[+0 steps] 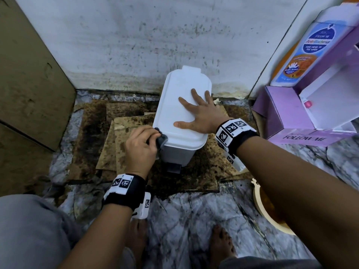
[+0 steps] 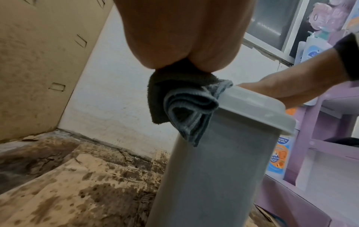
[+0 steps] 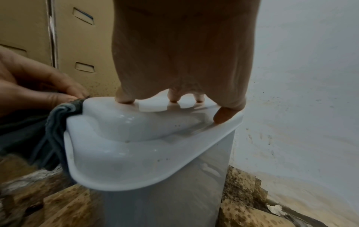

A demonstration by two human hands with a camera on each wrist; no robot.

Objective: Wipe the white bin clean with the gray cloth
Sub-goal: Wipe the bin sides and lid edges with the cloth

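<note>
A white pedal bin (image 1: 174, 88) with a closed lid stands on the floor against the wall; its side (image 2: 209, 176) and lid (image 3: 124, 147) fill the wrist views. My left hand (image 1: 140, 145) grips a bunched gray cloth (image 1: 161, 139) and holds it against the lid's near left corner. The cloth (image 2: 182, 106) hangs in folds from my fingers over the bin's upper side, and it shows as a dark bundle (image 3: 56, 122) at the lid's edge. My right hand (image 1: 196, 113) lies flat on the lid with fingers spread, fingertips (image 3: 124, 99) pressing down.
Stained cardboard sheets (image 1: 120, 152) lie under and around the bin on a marble floor (image 1: 194, 214). A brown board (image 1: 29, 84) leans at the left. A purple shelf unit (image 1: 303, 117) with a wash bottle (image 1: 305, 53) stands at the right. A cream bowl (image 1: 266, 208) sits near my right forearm.
</note>
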